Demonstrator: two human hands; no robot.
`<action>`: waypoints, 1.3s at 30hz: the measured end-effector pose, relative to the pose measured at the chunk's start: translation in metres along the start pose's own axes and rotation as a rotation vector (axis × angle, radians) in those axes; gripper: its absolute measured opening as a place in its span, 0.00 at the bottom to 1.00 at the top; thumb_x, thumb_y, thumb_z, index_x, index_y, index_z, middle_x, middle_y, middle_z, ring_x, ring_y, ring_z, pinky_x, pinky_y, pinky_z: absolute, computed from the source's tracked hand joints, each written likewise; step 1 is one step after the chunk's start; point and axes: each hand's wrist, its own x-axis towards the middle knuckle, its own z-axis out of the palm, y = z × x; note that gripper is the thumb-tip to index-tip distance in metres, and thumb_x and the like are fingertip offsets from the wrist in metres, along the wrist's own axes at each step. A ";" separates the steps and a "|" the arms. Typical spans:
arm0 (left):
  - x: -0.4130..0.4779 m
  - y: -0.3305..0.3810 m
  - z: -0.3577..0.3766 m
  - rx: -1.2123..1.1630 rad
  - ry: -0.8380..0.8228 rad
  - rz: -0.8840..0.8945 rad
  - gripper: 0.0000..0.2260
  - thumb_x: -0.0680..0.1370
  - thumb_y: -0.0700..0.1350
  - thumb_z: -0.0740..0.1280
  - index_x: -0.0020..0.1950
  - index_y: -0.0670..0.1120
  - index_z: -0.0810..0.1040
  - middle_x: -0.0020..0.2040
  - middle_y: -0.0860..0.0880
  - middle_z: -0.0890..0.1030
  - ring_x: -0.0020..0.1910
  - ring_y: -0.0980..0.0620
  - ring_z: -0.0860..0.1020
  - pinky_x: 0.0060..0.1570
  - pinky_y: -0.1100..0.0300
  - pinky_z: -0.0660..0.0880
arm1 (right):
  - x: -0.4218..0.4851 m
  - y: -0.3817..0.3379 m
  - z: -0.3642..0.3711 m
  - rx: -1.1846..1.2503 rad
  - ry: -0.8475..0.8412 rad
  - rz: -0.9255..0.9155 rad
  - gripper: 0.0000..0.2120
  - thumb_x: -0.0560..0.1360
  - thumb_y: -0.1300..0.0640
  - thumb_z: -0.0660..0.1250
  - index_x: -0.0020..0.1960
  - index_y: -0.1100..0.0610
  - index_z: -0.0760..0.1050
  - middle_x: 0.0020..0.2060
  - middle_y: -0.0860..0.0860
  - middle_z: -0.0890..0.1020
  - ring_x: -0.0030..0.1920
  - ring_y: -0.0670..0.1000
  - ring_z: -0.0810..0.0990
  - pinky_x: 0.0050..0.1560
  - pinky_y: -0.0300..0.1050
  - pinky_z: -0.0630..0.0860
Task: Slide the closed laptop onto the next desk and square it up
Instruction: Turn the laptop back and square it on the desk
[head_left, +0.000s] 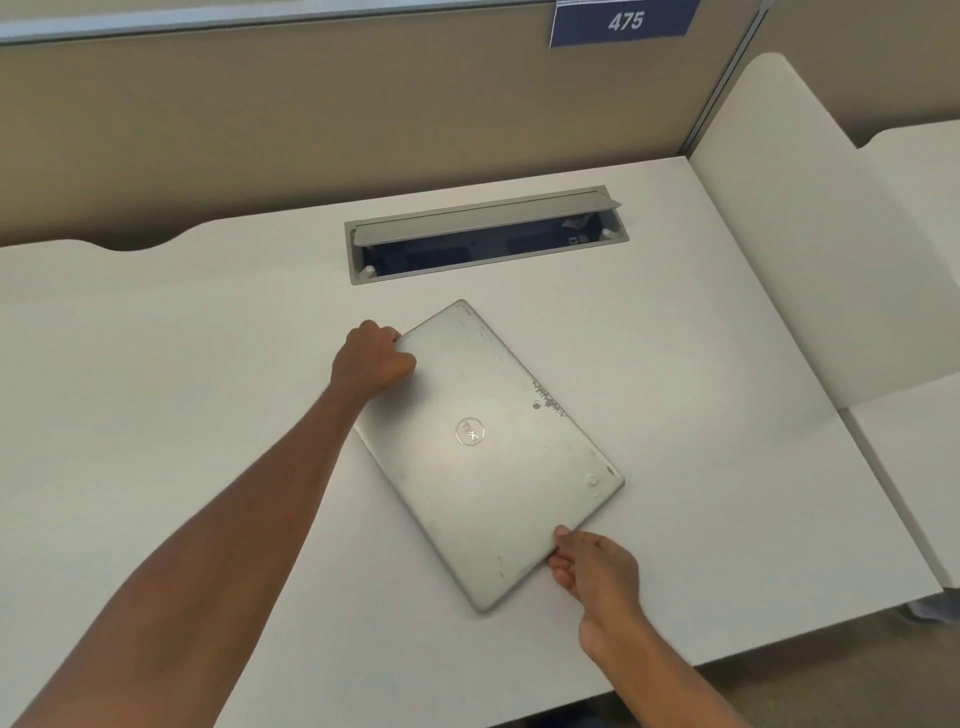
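Head view: the closed laptop (488, 452) lies askew on the desk (156, 364), long axis running far-left to near-right; my left hand (374, 358) grips its far-left edge, my right hand (592, 566) pinches the near-right edge; the next desk (914, 171) lies rightward, past the divider (779, 234), nearer my right.

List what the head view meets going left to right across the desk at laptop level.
left hand on the far-left edge → laptop, lying skewed → right hand on its near-right edge → white divider panel → next desk.
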 end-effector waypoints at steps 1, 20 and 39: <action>-0.004 -0.006 0.001 -0.022 0.004 0.000 0.17 0.65 0.49 0.60 0.47 0.43 0.79 0.52 0.46 0.72 0.62 0.36 0.78 0.57 0.46 0.78 | 0.006 -0.004 -0.003 -0.026 0.013 -0.034 0.08 0.78 0.61 0.77 0.52 0.66 0.84 0.47 0.62 0.88 0.44 0.55 0.84 0.50 0.47 0.83; -0.114 -0.046 0.045 -0.714 0.151 -0.318 0.08 0.70 0.38 0.64 0.40 0.41 0.65 0.39 0.45 0.65 0.41 0.47 0.61 0.41 0.51 0.55 | 0.111 -0.159 0.009 -0.442 0.052 -0.468 0.06 0.75 0.60 0.78 0.40 0.55 0.85 0.42 0.53 0.87 0.46 0.54 0.83 0.60 0.55 0.83; -0.129 -0.061 0.078 -0.874 0.038 -0.210 0.17 0.68 0.46 0.70 0.56 0.43 0.83 0.45 0.49 0.79 0.45 0.47 0.75 0.51 0.52 0.70 | 0.138 -0.198 0.012 -0.673 -0.055 -0.596 0.04 0.78 0.55 0.77 0.44 0.52 0.86 0.48 0.49 0.88 0.54 0.55 0.84 0.58 0.49 0.80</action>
